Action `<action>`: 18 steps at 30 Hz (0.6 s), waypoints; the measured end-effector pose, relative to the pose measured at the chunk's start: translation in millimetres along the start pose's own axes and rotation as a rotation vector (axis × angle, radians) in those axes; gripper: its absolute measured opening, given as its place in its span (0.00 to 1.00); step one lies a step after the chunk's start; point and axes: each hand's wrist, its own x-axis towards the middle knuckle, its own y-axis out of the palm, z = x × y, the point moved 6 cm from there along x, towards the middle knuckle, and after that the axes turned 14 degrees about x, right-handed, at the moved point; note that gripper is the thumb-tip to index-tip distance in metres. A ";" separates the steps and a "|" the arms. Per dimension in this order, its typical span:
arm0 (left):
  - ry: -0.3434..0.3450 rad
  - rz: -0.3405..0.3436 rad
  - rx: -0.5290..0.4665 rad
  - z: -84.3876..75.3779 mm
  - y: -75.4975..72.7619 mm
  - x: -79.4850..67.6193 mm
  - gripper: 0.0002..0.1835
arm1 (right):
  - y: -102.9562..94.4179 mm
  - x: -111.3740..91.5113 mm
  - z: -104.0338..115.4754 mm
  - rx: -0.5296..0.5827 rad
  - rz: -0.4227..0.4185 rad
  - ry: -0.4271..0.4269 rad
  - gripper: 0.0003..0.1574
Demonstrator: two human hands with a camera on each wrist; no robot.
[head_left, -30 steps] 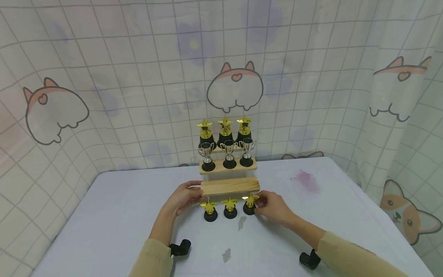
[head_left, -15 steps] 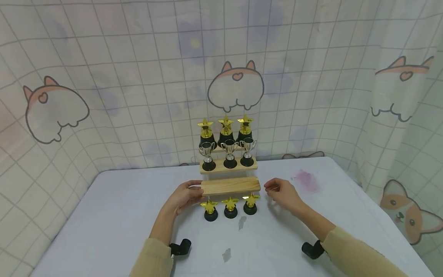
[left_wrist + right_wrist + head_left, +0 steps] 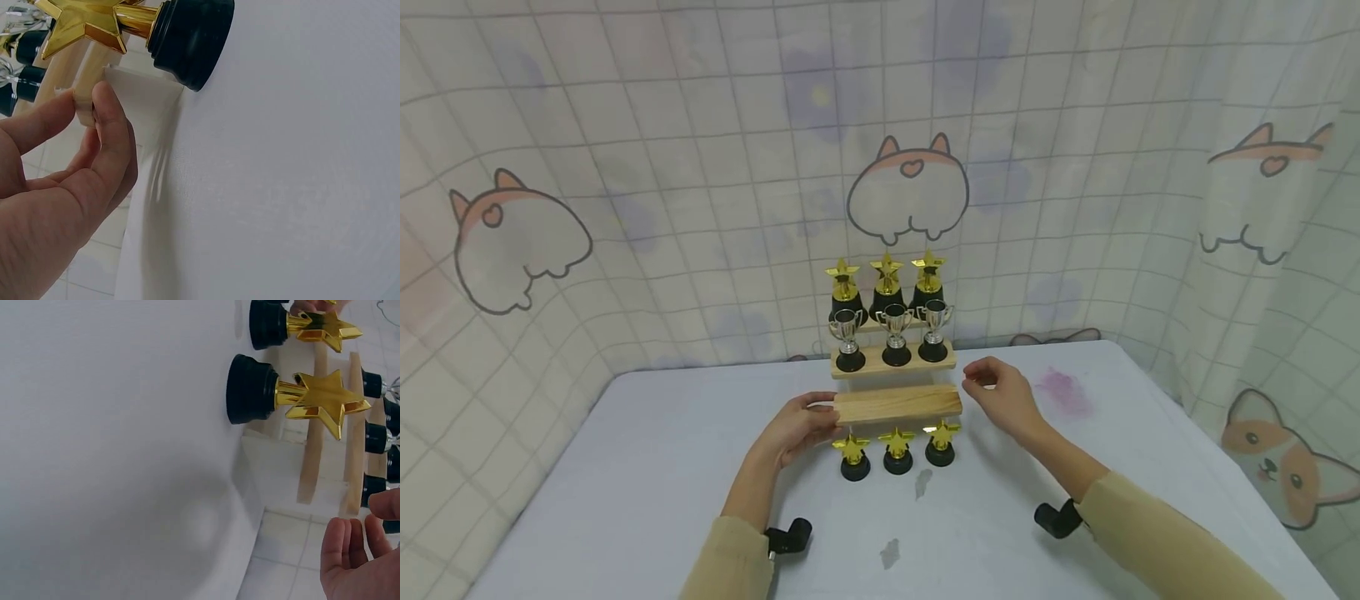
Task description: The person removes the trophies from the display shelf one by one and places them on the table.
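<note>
In the head view, my left hand holds the left end of the lowest wooden shelf board. The left wrist view shows thumb and fingers pinching the board's end. My right hand hovers by the right end of the middle board, fingers loosely bent with nothing in them. Silver trophy cups with black bases stand in a row on that middle board. In front of the lowest board, gold star trophies stand upright on the table; two show large in the right wrist view, the nearer star trophy beside the shelf.
Taller gold star trophies stand on the top tier at the back. The stepped rack stands at the rear edge of a white-covered table. A tile-patterned curtain with corgi drawings hangs behind and beside it.
My right hand has left the right-hand front star trophy and moved back and up to beside the middle board. The left hand keeps its hold on the lowest board.
</note>
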 end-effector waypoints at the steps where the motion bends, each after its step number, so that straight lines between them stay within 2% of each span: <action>1: 0.000 -0.001 -0.001 0.0 -0.4 -0.6 0.30 | 1.1 2.7 2.3 0.006 -0.006 -0.009 0.12; 8: -0.004 0.001 0.004 0.8 -1.0 -1.5 0.30 | 9.1 18.2 16.7 0.045 -0.026 -0.050 0.16; 18: -0.002 -0.013 -0.005 3.5 -1.4 1.1 0.30 | 20.8 32.0 26.7 0.113 -0.043 -0.016 0.22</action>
